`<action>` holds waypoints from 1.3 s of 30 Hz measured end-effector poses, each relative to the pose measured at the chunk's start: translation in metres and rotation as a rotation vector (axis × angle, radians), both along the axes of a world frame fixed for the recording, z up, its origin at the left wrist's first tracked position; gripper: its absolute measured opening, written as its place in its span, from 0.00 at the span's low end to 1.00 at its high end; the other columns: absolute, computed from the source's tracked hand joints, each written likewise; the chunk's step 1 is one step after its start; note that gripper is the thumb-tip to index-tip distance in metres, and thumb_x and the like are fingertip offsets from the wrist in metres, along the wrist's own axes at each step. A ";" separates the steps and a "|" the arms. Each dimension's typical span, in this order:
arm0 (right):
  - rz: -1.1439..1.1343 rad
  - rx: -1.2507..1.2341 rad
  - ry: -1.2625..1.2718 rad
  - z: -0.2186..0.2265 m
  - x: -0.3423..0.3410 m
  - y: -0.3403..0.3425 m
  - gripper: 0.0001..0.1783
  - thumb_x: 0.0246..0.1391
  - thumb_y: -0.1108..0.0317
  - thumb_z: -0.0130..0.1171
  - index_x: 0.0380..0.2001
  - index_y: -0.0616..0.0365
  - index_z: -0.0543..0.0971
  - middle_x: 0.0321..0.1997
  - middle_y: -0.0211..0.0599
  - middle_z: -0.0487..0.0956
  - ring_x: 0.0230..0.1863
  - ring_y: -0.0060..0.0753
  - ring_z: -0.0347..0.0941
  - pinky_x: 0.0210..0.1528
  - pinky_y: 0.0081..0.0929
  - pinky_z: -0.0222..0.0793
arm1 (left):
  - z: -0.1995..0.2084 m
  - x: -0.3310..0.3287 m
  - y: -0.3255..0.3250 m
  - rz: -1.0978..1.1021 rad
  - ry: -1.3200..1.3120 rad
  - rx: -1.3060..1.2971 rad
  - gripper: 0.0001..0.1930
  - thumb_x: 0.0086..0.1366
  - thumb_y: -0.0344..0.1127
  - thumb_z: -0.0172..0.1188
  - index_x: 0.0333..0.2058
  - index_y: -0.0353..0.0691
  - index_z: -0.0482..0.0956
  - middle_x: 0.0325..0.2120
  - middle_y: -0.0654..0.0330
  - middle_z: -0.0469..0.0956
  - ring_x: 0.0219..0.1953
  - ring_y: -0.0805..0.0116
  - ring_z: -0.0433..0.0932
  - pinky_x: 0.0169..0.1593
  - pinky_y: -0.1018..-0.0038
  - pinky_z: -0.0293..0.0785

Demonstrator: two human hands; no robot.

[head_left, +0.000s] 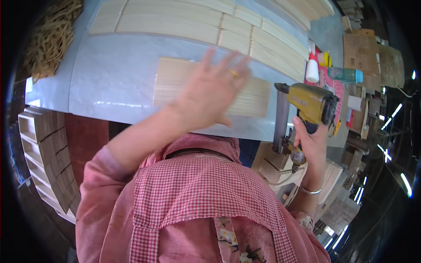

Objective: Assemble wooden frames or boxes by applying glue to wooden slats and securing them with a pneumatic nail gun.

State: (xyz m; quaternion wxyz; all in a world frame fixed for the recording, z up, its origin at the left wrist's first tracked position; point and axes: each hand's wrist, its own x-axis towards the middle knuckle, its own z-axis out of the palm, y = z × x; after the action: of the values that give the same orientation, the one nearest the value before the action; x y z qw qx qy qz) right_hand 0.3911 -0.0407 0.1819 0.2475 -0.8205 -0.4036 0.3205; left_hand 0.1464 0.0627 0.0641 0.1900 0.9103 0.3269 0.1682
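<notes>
My left hand [215, 85], somewhat blurred and with fingers spread, is over a pale wooden board [173, 83] lying near the front edge of the table. Whether the palm touches the wood I cannot tell. In my right hand [312, 142] is a yellow and black air nail gun [307, 101], gripped by its handle just right of the board. Its dark nose points left, toward the board's right end. An air hose fitting [298, 157] hangs below the handle.
Rows of pale wooden boards [175, 19] lie along the far side of the grey-blue table [109, 79]. A white bottle [312, 70] and a teal bottle [344, 74] are at right. Stacked wooden boxes [48, 153] stand lower left, and brown strips [50, 37] hang in a bundle upper left.
</notes>
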 end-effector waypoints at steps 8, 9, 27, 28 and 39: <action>-0.019 0.074 0.074 -0.008 0.001 -0.042 0.07 0.56 0.71 0.67 0.30 0.62 0.80 0.16 0.26 0.74 0.12 0.17 0.64 0.15 0.16 0.59 | -0.004 -0.101 0.007 0.197 0.210 0.043 0.50 0.39 0.48 0.78 0.61 0.35 0.68 0.57 0.52 0.73 0.61 0.53 0.69 0.69 0.52 0.59; -0.004 0.059 0.079 -0.008 -0.001 -0.047 0.07 0.56 0.71 0.67 0.31 0.63 0.80 0.16 0.26 0.74 0.12 0.17 0.64 0.15 0.17 0.59 | -0.006 -0.091 0.006 0.203 0.179 0.042 0.49 0.38 0.48 0.78 0.60 0.35 0.69 0.56 0.52 0.74 0.59 0.54 0.70 0.68 0.52 0.60; 0.116 0.003 0.096 -0.011 -0.022 -0.053 0.08 0.56 0.70 0.68 0.31 0.64 0.81 0.16 0.25 0.74 0.12 0.18 0.63 0.15 0.17 0.58 | -0.015 -0.030 0.004 0.260 0.112 0.053 0.45 0.36 0.50 0.74 0.57 0.40 0.74 0.48 0.57 0.76 0.49 0.58 0.73 0.56 0.61 0.67; 0.105 -0.002 0.102 -0.011 -0.024 -0.052 0.08 0.56 0.70 0.68 0.31 0.64 0.81 0.16 0.25 0.74 0.12 0.18 0.63 0.15 0.17 0.58 | -0.017 -0.030 0.004 0.259 0.082 0.072 0.45 0.36 0.50 0.74 0.56 0.39 0.74 0.48 0.57 0.76 0.49 0.58 0.73 0.56 0.62 0.68; 0.219 -0.120 -0.111 0.004 -0.030 -0.037 0.10 0.54 0.71 0.69 0.36 0.66 0.81 0.25 0.33 0.82 0.19 0.26 0.72 0.24 0.22 0.69 | -0.031 -0.036 0.002 0.214 -0.076 0.071 0.44 0.41 0.46 0.74 0.60 0.39 0.71 0.52 0.53 0.74 0.52 0.56 0.73 0.59 0.63 0.70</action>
State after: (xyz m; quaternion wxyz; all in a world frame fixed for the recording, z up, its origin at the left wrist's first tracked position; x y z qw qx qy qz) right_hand 0.3613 -0.0773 0.1862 0.1389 -0.8013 -0.4839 0.3232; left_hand 0.1105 0.0650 0.0329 0.1506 0.8694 0.4086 0.2333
